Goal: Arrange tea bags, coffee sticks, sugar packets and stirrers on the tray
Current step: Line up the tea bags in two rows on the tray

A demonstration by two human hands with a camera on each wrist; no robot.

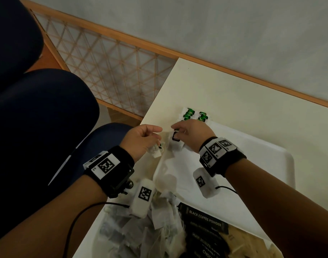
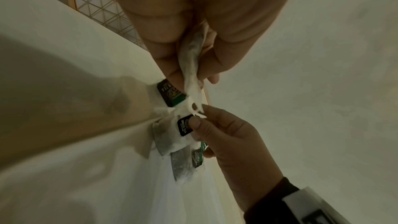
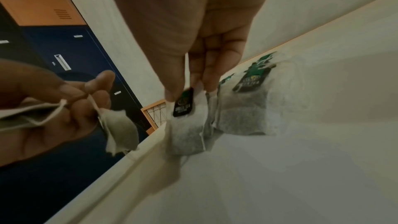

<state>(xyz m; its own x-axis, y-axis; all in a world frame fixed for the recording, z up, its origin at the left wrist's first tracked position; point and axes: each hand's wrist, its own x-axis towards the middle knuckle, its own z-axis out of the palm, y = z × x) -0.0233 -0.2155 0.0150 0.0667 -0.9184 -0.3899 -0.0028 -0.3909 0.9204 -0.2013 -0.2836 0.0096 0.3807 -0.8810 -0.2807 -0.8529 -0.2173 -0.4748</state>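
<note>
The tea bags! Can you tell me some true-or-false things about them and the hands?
1. The right hand pinches a tea bag at its dark tag. True.
2. The left hand is empty. False: its grip holds tea bags too.
3. Tea bags with green tags already lie in a row on the tray. True.
4. The coffee sticks are bright red. False: they are black with pale lettering.
5. Both hands are over the floor. False: only the left is off the table's edge.

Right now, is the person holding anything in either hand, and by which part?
Yes. The right hand pinches a tea bag by its dark paper tag at the tray's corner. The left hand holds spare tea bags by their top edges.
</note>
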